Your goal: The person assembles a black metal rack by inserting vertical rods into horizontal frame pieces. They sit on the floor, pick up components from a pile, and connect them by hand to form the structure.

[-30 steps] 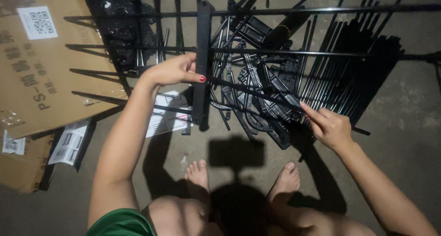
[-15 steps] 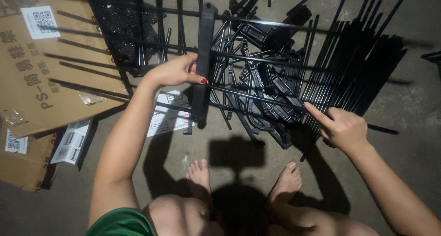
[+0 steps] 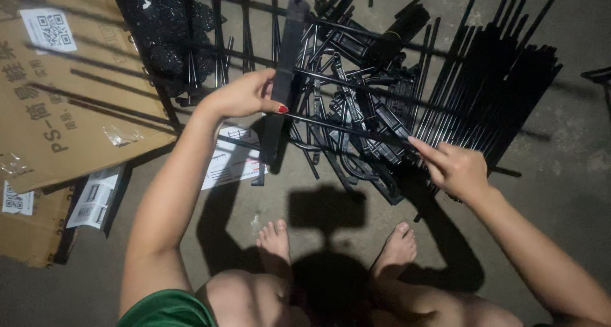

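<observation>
My left hand (image 3: pixel 245 96) grips a flat black plastic bar (image 3: pixel 284 78) that stands nearly upright, with thin black rods passing through it. My right hand (image 3: pixel 453 168) pinches one long thin black rod (image 3: pixel 347 128) that runs from the bar toward the right. Beneath both hands lies a heap of black plastic connectors and frame pieces (image 3: pixel 356 110). A bundle of straight black rods (image 3: pixel 490 91) lies on the concrete floor just beyond my right hand.
A flattened brown cardboard box (image 3: pixel 57 104) lies at the left, with white paper sheets (image 3: pixel 232 158) beside it. A black mesh fabric piece (image 3: pixel 165 34) sits at the upper left. My bare feet (image 3: pixel 277 238) rest on the grey floor below.
The view has tilted so the rod frame sits lower and slanted. My right hand moved up and left along the thin rod; my left hand kept its hold on the bar.
</observation>
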